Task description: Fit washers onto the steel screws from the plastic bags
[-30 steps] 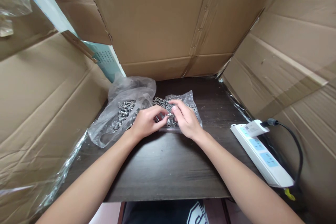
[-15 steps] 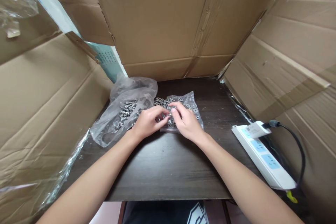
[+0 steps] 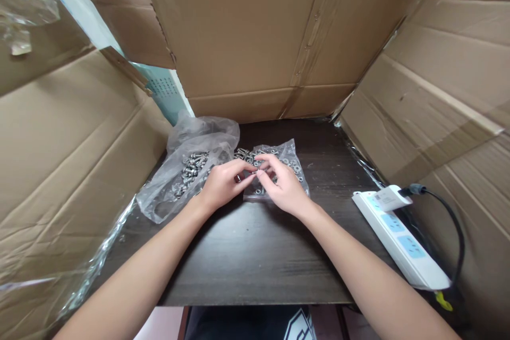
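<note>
My left hand [image 3: 223,183] and my right hand [image 3: 281,186] meet over a clear plastic bag [image 3: 300,187] spread on the dark table. Between their fingertips is a small metal bolt [image 3: 255,172], mostly covered by the fingers. Thumb and forefinger of the left hand are closed on one end of it, and the right hand pinches it from the other side. Loose washers [image 3: 295,164] and other small hardware lie on the bag. Behind the fingers is a little heap of bolts [image 3: 244,154]. Left of my left hand, a larger plastic bag [image 3: 155,203] holds many assembled bolts [image 3: 194,163].
Cardboard walls [image 3: 247,37] enclose the table [image 3: 247,260] at the back and both sides. A white power strip [image 3: 418,260] with a plugged-in adapter and black cable [image 3: 458,223] lies at the right. The table's front edge is close to my body.
The fingertips have drawn closer together around the bolt, and less of it shows. Both hands otherwise stay in the same place; the bags have not moved.
</note>
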A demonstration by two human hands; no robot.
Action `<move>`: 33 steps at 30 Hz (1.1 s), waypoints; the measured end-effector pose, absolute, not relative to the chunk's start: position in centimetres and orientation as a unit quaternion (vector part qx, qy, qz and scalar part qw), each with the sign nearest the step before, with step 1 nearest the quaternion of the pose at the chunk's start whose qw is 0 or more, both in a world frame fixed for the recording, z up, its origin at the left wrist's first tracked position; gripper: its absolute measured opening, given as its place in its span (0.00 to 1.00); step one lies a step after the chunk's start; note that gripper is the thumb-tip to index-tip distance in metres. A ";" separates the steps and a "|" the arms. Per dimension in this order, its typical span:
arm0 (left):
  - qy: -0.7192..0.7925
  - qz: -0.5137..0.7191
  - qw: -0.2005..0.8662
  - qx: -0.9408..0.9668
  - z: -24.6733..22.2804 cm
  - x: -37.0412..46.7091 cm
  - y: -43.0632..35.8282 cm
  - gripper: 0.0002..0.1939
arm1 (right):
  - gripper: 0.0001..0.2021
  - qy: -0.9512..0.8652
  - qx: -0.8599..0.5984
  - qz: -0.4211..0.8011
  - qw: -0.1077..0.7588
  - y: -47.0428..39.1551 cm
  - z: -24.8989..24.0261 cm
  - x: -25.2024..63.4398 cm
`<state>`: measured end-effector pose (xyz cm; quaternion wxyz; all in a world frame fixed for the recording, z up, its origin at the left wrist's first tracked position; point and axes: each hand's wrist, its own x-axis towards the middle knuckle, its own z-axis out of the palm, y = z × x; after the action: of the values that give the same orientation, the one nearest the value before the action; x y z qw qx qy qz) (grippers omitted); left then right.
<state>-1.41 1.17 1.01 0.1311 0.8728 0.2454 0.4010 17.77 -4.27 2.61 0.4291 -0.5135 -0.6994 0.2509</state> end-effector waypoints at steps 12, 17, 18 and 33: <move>0.246 0.394 0.129 0.876 1.2 -1.4 1.0 0.05 | 0.13 -0.703 -0.509 0.273 0.414 -4.2 2.5 17.9; 0.246 0.402 0.126 0.873 1.2 -1.5 1.1 0.04 | 0.13 -0.716 -0.495 0.238 0.430 -4.3 2.5 17.8; 0.246 0.401 0.126 0.874 1.2 -1.4 1.0 0.05 | 0.13 -0.719 -0.494 0.234 0.430 -4.3 2.5 17.8; 0.245 0.394 0.128 0.877 1.0 -1.3 0.9 0.04 | 0.13 -0.724 -0.503 0.226 0.415 -4.1 2.2 17.9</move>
<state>-1.31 0.89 1.01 0.1283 0.8767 0.2447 0.3939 17.91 -4.13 2.21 0.4145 -0.5026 -0.7242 0.2260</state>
